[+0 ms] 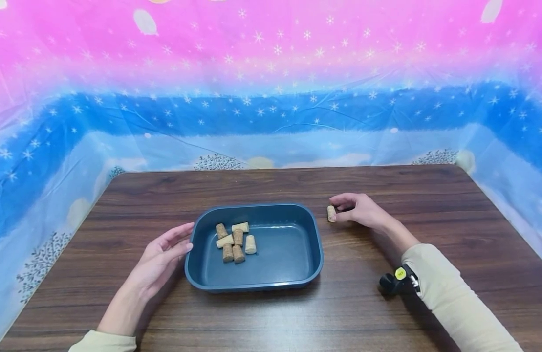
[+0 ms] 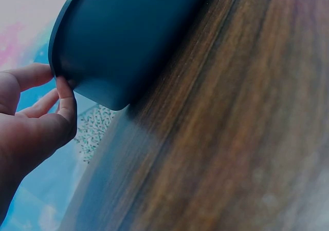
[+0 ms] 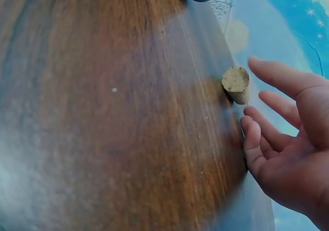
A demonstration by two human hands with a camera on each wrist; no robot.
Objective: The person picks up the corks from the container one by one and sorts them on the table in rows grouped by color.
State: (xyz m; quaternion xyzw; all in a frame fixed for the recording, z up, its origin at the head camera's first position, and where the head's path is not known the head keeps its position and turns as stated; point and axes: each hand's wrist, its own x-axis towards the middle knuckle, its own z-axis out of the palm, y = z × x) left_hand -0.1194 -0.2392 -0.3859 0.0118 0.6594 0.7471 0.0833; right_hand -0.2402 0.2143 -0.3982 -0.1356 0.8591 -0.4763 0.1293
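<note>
A dark blue rectangular tub [image 1: 279,264] stands on the wooden table and holds several wine corks [image 1: 238,237], bunched toward its left side. At the tub's left end, my left hand [image 1: 158,259] touches the rim with thumb and fingertips, its fingers loosely bent; the left wrist view also shows fingertips at the tub's outer wall [image 2: 128,41]. Right of the tub, a single light cork [image 1: 331,213] lies on the table. My right hand [image 1: 360,210] reaches around that cork, thumb close beside it. In the right wrist view the fingers spread apart near the cork [image 3: 236,82], with a gap visible.
The brown wood table [image 1: 363,313] extends around the tub. Behind it hangs a pink and blue snowflake cloth [image 1: 271,112]. A black wrist device [image 1: 394,281] is strapped at the right sleeve.
</note>
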